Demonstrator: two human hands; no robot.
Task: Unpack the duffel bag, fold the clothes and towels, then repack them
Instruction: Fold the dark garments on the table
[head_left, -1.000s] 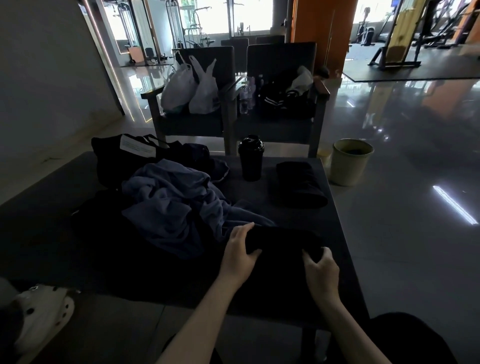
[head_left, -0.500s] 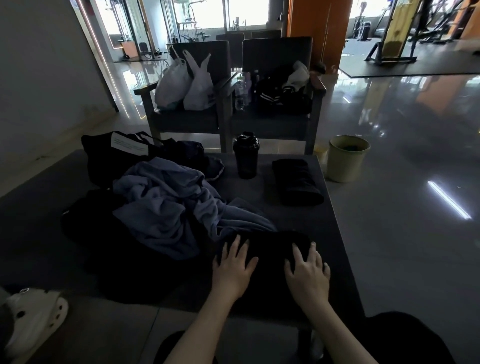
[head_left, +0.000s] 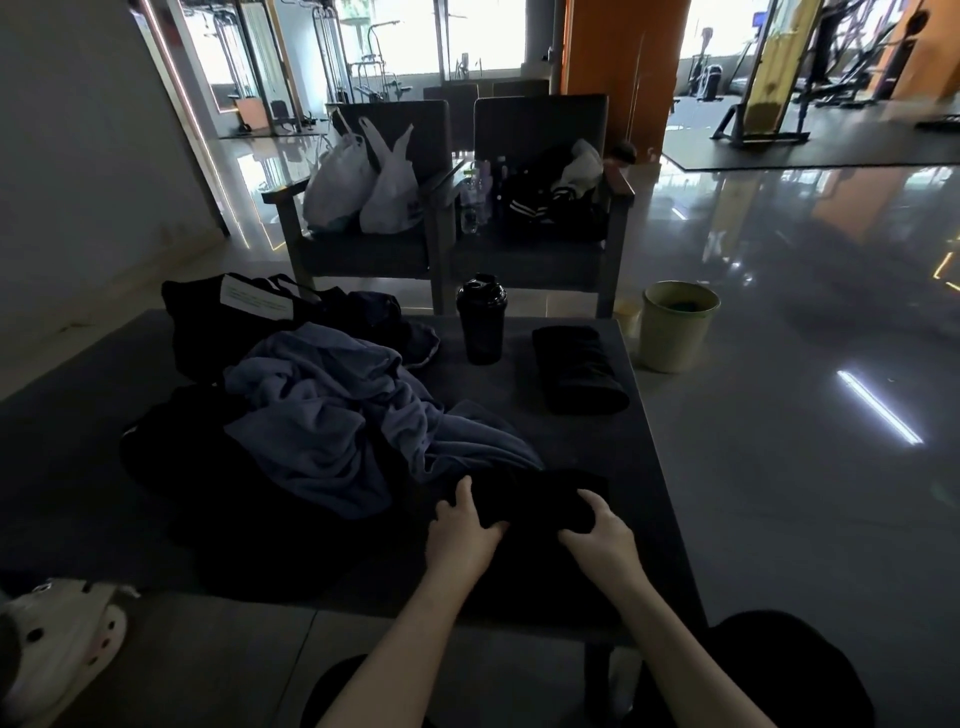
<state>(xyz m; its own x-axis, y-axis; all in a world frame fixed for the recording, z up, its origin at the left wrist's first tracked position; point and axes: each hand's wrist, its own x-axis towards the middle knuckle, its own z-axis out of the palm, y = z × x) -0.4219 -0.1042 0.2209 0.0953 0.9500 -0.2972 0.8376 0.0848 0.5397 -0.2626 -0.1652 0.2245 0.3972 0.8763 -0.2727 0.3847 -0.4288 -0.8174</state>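
Both our hands are on the black cloth (head_left: 530, 499) near the front right of the table (head_left: 644, 467). Our left hand (head_left: 465, 530) has its fingers curled around the cloth's left end, and our right hand (head_left: 600, 535) grips the right end. A crumpled blue towel (head_left: 332, 415) is heaped just to the left, touching the cloth, with the duffel bag (head_left: 218, 322) behind it. A shaker bottle (head_left: 481, 319) and a folded black piece (head_left: 576, 369) sit further back.
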